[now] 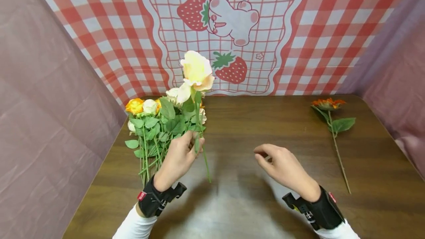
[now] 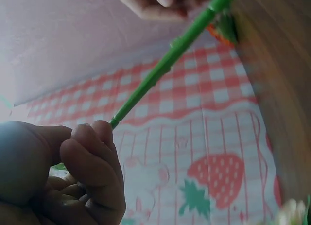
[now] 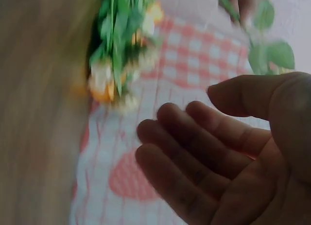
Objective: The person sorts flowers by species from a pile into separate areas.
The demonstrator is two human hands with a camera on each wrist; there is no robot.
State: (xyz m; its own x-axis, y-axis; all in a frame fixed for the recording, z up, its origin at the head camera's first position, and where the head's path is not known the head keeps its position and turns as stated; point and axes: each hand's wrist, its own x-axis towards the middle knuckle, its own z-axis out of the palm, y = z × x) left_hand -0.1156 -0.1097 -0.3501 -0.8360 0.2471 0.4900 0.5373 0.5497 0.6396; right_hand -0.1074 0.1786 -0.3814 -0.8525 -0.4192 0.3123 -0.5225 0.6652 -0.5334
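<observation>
My left hand [image 1: 180, 158] pinches the green stem [image 2: 165, 64] of a cream rose [image 1: 196, 70] between thumb and fingers. The bloom stands upright above the hand, and the stem's lower end slants down past it. Behind and left of that hand lies a bunch of flowers [image 1: 151, 128], with white and orange blooms and many leafy stems. My right hand [image 1: 282, 165] hovers over the middle right of the table, its fingers loosely bent and nothing between them. In the right wrist view, the palm and fingers of the right hand [image 3: 209, 157] show bare.
An orange flower [image 1: 328, 104] with a long stem lies alone at the right of the wooden table [image 1: 239, 121]. A red checked cloth [image 1: 332, 40] with strawberries hangs along the back edge. Pinkish drapes [image 1: 56, 84] close off both sides.
</observation>
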